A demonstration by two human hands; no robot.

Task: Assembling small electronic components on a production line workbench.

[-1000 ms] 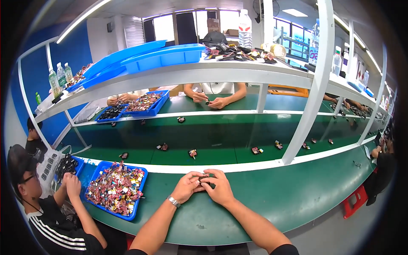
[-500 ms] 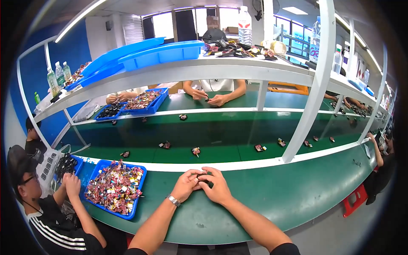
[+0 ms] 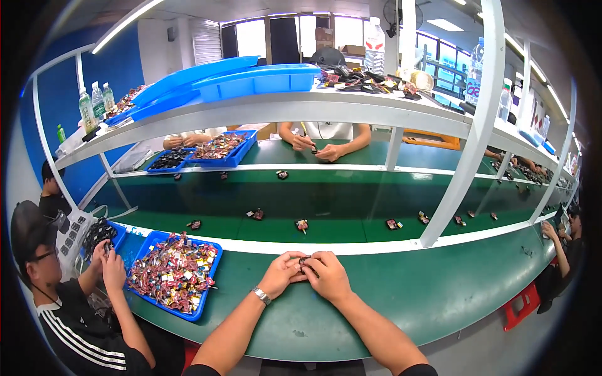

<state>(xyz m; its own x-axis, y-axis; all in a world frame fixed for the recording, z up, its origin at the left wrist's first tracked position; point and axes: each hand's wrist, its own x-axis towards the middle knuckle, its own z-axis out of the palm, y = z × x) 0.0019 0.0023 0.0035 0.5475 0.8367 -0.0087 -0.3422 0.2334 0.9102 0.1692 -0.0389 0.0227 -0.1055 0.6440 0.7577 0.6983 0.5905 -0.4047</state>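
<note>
Over the green bench top (image 3: 401, 282), my left hand (image 3: 280, 276) and my right hand (image 3: 329, 276) meet near its far edge. Both sets of fingers close round one small black part (image 3: 308, 262), mostly covered by them, so its exact kind does not show. A metal-banded watch (image 3: 262, 296) is on my left wrist. To the left of my hands sits a blue tray (image 3: 217, 260) heaped with small assemblies (image 3: 172, 272) with reddish wires and white and yellow bits.
Beyond a white rail (image 3: 351, 247) runs a dark green belt (image 3: 351, 219) with several small parts spaced along it. A white post (image 3: 461, 147) and overhead shelf (image 3: 282, 109) stand ahead. A co-worker (image 3: 81, 307) sits at left; another person's hands (image 3: 323, 150) work across the belt.
My fingers have shifted round the black part, the right hand turning more over it. The view has swung slightly left. At left, the co-worker's hands have risen and moved apart.
</note>
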